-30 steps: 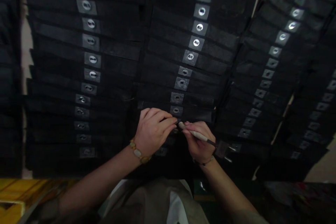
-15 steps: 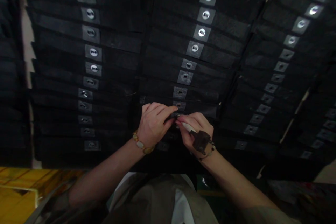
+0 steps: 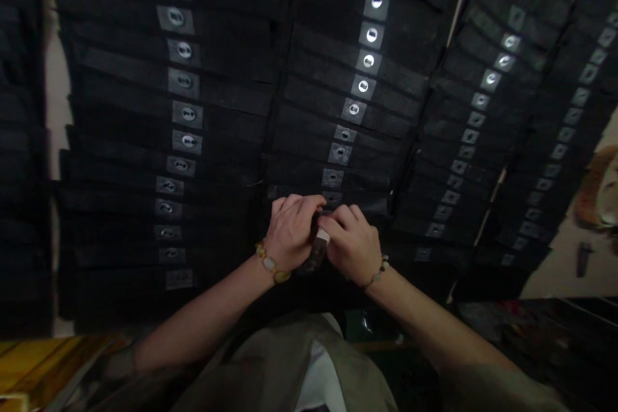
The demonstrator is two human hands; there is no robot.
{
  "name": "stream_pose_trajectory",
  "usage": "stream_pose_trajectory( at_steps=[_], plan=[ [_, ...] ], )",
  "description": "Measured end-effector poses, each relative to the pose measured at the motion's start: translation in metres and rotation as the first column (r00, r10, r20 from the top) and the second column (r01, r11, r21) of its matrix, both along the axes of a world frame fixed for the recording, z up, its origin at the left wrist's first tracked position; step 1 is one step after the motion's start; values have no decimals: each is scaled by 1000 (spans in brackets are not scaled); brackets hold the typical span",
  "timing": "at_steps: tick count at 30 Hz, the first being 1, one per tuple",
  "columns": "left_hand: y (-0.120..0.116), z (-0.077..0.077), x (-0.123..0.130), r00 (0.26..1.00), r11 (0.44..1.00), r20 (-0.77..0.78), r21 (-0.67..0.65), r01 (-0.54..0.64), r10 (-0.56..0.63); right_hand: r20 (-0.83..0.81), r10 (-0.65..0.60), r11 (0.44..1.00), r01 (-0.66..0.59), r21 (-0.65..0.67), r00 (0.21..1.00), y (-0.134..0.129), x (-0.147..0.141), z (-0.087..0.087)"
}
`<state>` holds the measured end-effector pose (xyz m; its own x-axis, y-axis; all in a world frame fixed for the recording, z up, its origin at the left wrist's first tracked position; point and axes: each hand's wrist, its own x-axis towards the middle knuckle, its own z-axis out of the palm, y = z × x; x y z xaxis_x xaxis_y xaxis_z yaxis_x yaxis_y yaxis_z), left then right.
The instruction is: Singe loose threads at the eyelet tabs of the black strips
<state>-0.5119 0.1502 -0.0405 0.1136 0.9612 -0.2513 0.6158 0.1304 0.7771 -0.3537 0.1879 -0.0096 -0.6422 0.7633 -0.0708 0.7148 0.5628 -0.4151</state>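
Note:
Overlapping black strips (image 3: 338, 84) lie in long columns, each strip carrying a small silver plate with a hole. My left hand (image 3: 291, 230) curls over a strip's edge just below a silver plate (image 3: 332, 197), and its fingers look closed on that strip. Right beside it, my right hand (image 3: 350, 244) grips a pale-handled tool (image 3: 319, 246) with a dark lower end. The tool stands between my hands, partly hidden by them. A beaded bracelet (image 3: 270, 265) circles my left wrist, and a thin bracelet (image 3: 379, 273) circles my right.
Further columns of black strips run to both sides, with narrow pale gaps between them. A yellow wooden surface (image 3: 48, 360) lies at lower left, dark cluttered items (image 3: 531, 347) at lower right. My grey-green garment (image 3: 290, 367) fills the bottom middle.
My hands have drawn closer together. The tool has swung from lying across my right hand to nearly upright between my hands, its pale end up. The view has shifted slightly.

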Motion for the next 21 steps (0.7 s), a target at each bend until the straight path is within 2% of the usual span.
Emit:
stream_pose_trajectory(
  at_steps=[3, 6, 8, 12, 17, 21],
  plan=[
    [1, 1, -2, 1000, 1000, 10, -10, -2, 2, -136, -104, 993, 96, -67, 985, -2, 7, -6],
    [2, 3, -3, 999, 1000, 43, -13, -4, 4, -352, -274, 961, 237, -144, 895, -6, 17, -14],
    [3, 4, -3, 998, 1000, 62, -18, -16, 17, -422, -276, 961, 243, -132, 863, -10, 19, -18],
    [5, 4, -3, 998, 999, 34, -14, -45, 46, -432, -259, 966, 221, -137, 864, -16, 19, -21],
    [-2, 12, -2, 999, 996, -42, 85, 14, -11, -547, -419, 907, 369, -206, 725, -31, 38, -15],
    [-22, 17, 11, 984, 982, -174, 174, 71, -40, -564, -356, 934, 284, -214, 745, -43, 54, -26]
  ],
)
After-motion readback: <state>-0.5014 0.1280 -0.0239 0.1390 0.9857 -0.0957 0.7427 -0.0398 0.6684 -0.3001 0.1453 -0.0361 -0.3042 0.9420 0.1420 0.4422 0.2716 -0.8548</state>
